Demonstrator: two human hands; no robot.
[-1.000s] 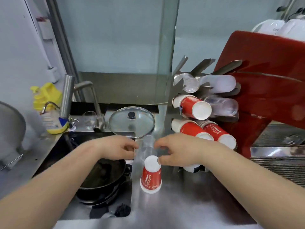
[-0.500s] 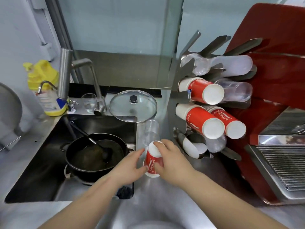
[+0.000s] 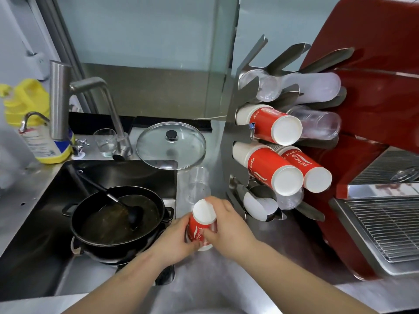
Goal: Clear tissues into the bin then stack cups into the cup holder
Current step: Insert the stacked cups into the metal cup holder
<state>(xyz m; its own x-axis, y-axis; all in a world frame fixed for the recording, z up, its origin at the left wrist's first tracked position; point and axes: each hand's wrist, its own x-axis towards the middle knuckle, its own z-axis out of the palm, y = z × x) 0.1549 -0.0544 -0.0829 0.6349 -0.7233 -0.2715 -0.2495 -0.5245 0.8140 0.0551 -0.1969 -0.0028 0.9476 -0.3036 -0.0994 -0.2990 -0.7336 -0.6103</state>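
wall [image 3: 140,28]: pale blue-grey panel, well beyond the fingers [image 3: 223,208]
backsplash [image 3: 145,89]: dull steel strip under the wall
counter [image 3: 210,273]: brushed steel, under and around the fingers
sink [image 3: 40,223]: dark basin left of the fingers
machine [image 3: 383,109]: red body, far right
grille [image 3: 385,225]: steel mesh, right of the fingers

An upside-down red paper cup [image 3: 202,223], white base up, stands just left of the steel cup holder [image 3: 235,155].
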